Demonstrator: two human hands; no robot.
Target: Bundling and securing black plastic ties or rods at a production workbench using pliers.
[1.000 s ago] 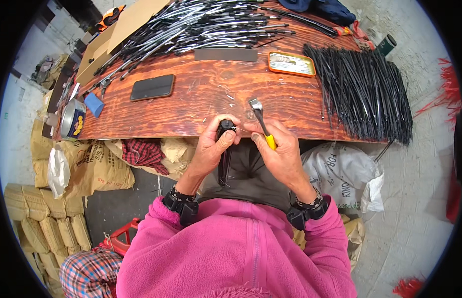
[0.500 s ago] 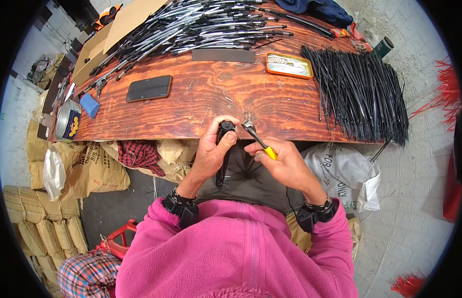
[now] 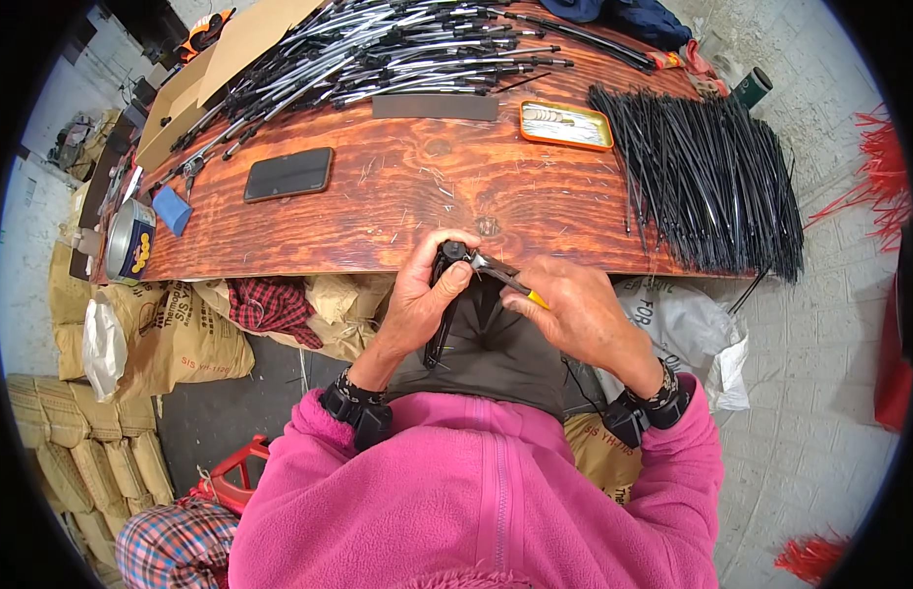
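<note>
My left hand (image 3: pixel 424 299) is closed around a black umbrella frame (image 3: pixel 442 339), a folded bundle of thin ribs that hangs down over my lap. Its round black end (image 3: pixel 454 251) points up between my thumb and forefinger. In my right hand (image 3: pixel 589 306) is a pair of pliers (image 3: pixel 497 269) with metal jaws and yellow grips. The jaws touch the right side of the round end, close to my left thumb tip. What exactly they bite on is too small to tell. Both hands are just over the near edge of the wooden table (image 3: pixel 378 231).
A phone (image 3: pixel 288 175), an orange-rimmed tin of small metal pieces (image 3: pixel 565 127) and a dark flat strip (image 3: pixel 435 107) lie on the table. Silver-and-black frames (image 3: pixel 378 49) heap at the back, black ribs (image 3: pixel 706 182) at right. A round can (image 3: pixel 130 241) stands left.
My right hand has turned and shifted, bringing the plier jaws left and down against the round end. My left hand keeps its hold. The whole view has shifted slightly.
</note>
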